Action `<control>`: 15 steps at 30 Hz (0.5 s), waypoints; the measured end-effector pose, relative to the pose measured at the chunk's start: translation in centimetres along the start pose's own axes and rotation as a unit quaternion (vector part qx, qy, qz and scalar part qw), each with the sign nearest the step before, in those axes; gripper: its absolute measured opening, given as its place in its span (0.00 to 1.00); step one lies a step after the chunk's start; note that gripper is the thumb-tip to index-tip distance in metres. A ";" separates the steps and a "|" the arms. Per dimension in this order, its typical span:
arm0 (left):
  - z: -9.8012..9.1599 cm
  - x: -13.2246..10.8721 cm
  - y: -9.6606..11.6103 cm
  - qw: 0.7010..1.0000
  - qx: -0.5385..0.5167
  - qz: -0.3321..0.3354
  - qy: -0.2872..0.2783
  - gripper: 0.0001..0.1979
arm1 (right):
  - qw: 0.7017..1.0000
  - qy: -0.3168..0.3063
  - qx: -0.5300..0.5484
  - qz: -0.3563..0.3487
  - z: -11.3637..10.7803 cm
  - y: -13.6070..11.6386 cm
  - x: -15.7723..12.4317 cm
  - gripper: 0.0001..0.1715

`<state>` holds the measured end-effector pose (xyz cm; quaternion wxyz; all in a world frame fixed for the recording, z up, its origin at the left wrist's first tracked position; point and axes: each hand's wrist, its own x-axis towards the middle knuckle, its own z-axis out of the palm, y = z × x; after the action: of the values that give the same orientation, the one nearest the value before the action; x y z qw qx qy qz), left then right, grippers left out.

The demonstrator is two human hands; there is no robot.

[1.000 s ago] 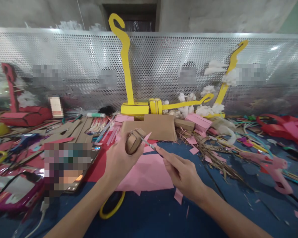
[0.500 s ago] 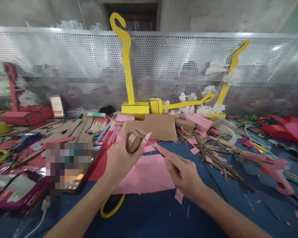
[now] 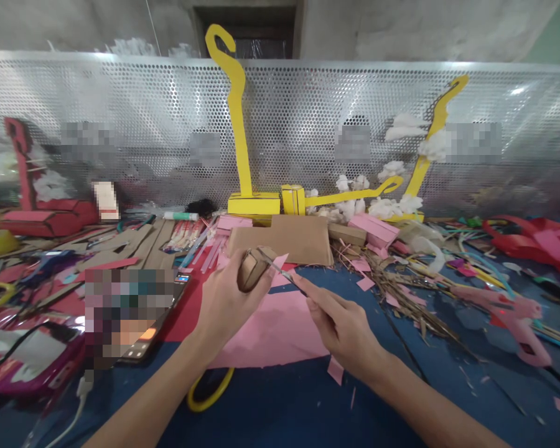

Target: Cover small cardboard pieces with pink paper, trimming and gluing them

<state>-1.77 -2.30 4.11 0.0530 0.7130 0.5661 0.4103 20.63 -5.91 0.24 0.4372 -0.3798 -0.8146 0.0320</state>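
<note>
My left hand [image 3: 221, 305] is wrapped round a small brown cardboard block [image 3: 251, 272] with dark edges, holding it above the table. A slim metal tool [image 3: 287, 275], thin as a blade, is pinched in my right hand [image 3: 343, 320]; its exact kind is unclear. The tool's far end meets the top of the block. Close by the block, a small pink paper piece [image 3: 280, 261] sticks out behind the tool. Under my hands lies a pink paper sheet [image 3: 273, 333], and a yellow handle loop [image 3: 210, 398] shows from beneath its near edge.
A phone [image 3: 180, 286] lies at left by a purple case [image 3: 42, 373]. On the right are a pink glue gun [image 3: 508, 317] and twigs [image 3: 415, 305]. Yellow hooked stands [image 3: 238, 124] and a cardboard piece [image 3: 303, 239] are at the back, before a perforated metal panel [image 3: 284, 124].
The block has tilted slightly in my left hand, and the tool's end has shifted a little to the left across its top. Both hands keep their hold.
</note>
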 end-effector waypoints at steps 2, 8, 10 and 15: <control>0.0 0.0 0.0 1.000 -0.008 0.005 0.003 0.12 | 1.000 0.002 0.000 -0.005 0.0 -0.1 0.1 0.28; 0.1 -0.1 0.1 0.999 -0.027 0.011 0.013 0.10 | 1.000 -0.003 0.001 -0.017 0.0 -0.2 0.1 0.28; 0.1 0.0 0.0 0.999 -0.032 0.014 0.015 0.11 | 1.000 0.000 0.003 -0.018 0.1 -0.2 0.1 0.29; 0.0 0.0 0.0 0.999 -0.036 0.018 0.015 0.11 | 1.000 0.002 -0.007 -0.020 0.0 -0.4 0.3 0.29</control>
<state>-1.80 -2.29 4.09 0.0628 0.7145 0.5383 0.4424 20.34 -6.01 0.59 0.4368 -0.3661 -0.8215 0.0171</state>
